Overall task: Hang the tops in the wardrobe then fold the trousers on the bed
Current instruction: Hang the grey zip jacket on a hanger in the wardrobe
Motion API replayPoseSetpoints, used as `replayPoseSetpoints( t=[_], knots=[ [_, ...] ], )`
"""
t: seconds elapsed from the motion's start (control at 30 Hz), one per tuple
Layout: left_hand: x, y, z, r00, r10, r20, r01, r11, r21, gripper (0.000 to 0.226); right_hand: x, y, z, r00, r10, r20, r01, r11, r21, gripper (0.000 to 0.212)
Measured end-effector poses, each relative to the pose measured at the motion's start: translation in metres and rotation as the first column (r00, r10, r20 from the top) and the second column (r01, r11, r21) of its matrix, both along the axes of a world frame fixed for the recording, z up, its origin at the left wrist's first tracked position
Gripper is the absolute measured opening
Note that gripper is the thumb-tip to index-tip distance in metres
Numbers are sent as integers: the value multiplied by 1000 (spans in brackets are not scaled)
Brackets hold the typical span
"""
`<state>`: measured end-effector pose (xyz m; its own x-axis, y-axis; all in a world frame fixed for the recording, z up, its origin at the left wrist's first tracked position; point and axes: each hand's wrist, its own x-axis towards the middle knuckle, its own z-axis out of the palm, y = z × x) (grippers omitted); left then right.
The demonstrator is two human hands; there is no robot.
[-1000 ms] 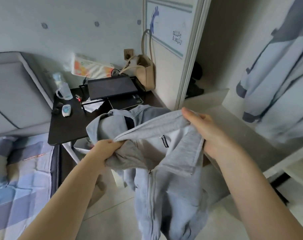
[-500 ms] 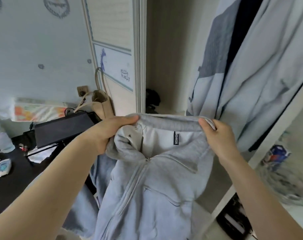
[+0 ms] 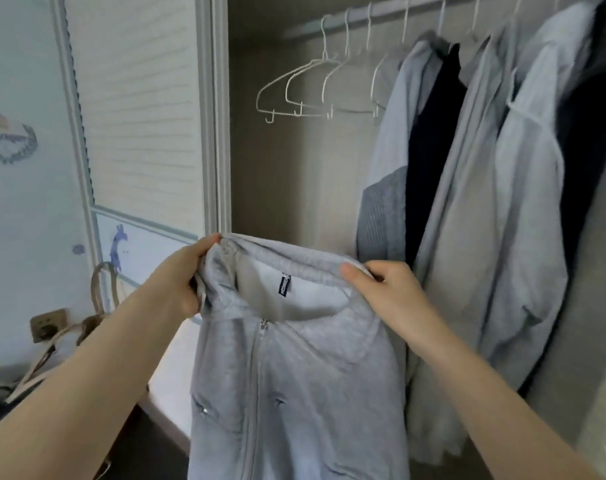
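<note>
Nearest, left hand [image 3: 180, 282] and right hand [image 3: 386, 292] each gripping the collar edge of a grey zip-up top [image 3: 294, 386], held up in front of the open wardrobe [image 3: 281, 174]. Farther in, bare white hangers [image 3: 305, 88] on the rail [image 3: 398, 10]; to the right, hung garments [image 3: 502, 202].

pale wall [image 3: 24, 209] (decals), wall socket [image 3: 48, 323]

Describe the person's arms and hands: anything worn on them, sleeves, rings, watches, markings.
Both forearms are bare as far as the view shows; no sleeve reaches into it. The left hand and right hand wear no gloves, and no ring, watch or bracelet is visible. The fingernails look short and unpainted.
</note>
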<state>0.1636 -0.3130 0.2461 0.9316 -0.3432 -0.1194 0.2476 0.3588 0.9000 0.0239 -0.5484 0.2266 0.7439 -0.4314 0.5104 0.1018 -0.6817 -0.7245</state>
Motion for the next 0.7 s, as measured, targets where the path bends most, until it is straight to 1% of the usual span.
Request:
replayPoseSetpoints(
  t=[0.07,0.13,0.2,0.23,0.27,0.3,0.37,0.43,0.47,0.53,0.6,0.63,0.7],
  knots=[
    [29,-1,22,994,3,109,4,998,-61,18,24,7,26,999,-35,-31,33,998,-61,50],
    [52,-3,42,977,54,204,-37,996,-86,20,47,11,48,993,-68,-99,55,990,-131,47],
    [71,-6,56,957,55,286,-35,997,-76,19,66,11,67,972,-82,-222,40,982,-187,42],
    [77,-9,60,943,39,331,-18,998,-64,20,72,11,76,958,-58,-280,11,986,-167,37],
    [83,-13,65,927,21,375,-2,999,-51,21,80,11,87,947,-29,-319,-9,993,-115,31],
    [88,-17,68,913,9,408,11,999,-47,22,86,11,99,944,-6,-330,-12,998,-54,25],
    [93,-29,67,902,-16,431,47,997,-62,20,100,8,124,966,-35,-256,34,999,-6,17],
    [97,-41,64,900,-60,432,101,992,-71,20,113,3,154,988,-92,-125,89,996,-26,13],
    [99,-46,62,899,-83,431,121,991,-61,21,119,2,168,990,-119,-74,114,991,-62,13],
    [107,-59,61,899,-107,426,138,990,-43,22,130,-3,194,982,-188,10,187,962,-201,17],
    [115,-72,64,895,-110,432,139,990,-34,19,142,-11,217,945,-294,146,328,865,-380,23],
    [119,-79,67,892,-109,440,140,989,-38,19,147,-15,229,914,-334,229,404,803,-438,24],
    [126,-90,73,888,-98,449,138,989,-56,20,158,-25,254,839,-396,374,540,692,-479,26]
  ],
)
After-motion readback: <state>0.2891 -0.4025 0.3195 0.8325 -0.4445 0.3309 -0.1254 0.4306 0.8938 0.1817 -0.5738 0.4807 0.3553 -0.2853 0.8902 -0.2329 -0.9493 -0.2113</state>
